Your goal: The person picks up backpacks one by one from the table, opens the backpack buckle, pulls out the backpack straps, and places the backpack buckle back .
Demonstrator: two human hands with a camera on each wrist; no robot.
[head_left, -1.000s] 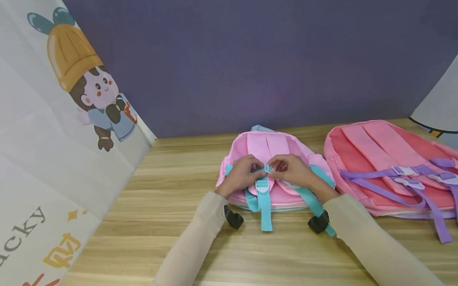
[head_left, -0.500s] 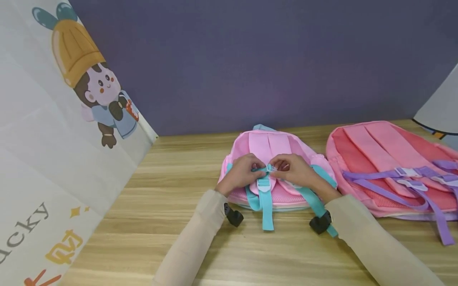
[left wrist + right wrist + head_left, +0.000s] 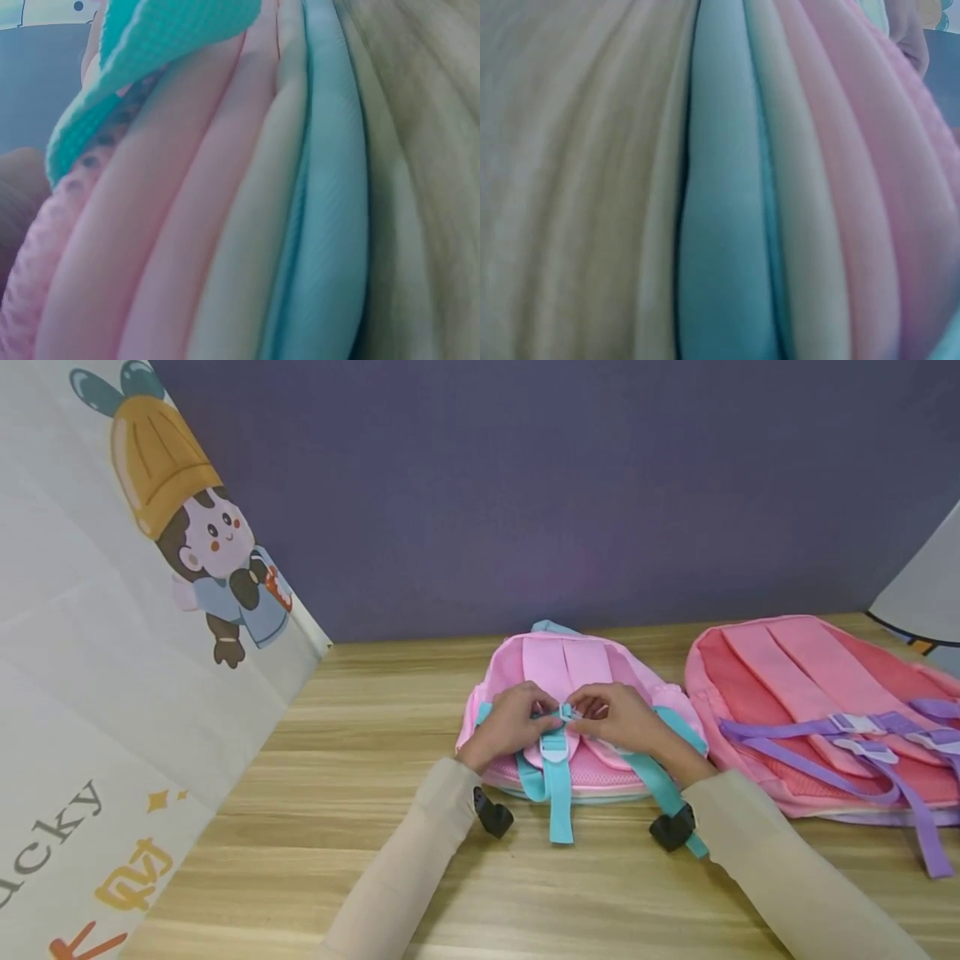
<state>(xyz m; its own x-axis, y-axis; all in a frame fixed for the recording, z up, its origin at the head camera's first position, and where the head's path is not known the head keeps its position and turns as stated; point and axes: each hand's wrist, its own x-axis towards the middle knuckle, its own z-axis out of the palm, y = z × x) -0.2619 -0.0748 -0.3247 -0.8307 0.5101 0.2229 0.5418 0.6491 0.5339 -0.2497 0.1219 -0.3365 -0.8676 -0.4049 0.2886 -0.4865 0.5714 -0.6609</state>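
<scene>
A small light-pink backpack (image 3: 573, 670) lies back-up on the wooden table (image 3: 360, 793), with teal straps (image 3: 558, 793) hanging toward me. My left hand (image 3: 510, 727) and right hand (image 3: 611, 718) meet at its middle, and each pinches one half of the small teal chest-strap buckle (image 3: 564, 713). The wrist views are filled by the backpack's edge layers (image 3: 225, 247) in pink, cream and pale blue (image 3: 780, 225); a teal strap (image 3: 142, 60) crosses the left one. Neither hand is visible in them.
A larger coral-pink backpack (image 3: 817, 693) with purple straps (image 3: 885, 777) lies at the right. A cartoon-printed banner (image 3: 127, 635) slopes over the table's left side. A purple wall (image 3: 555, 485) stands behind. A white panel (image 3: 926, 589) shows at far right.
Both hands stay at the buckle with little visible movement; the view has shifted slightly.
</scene>
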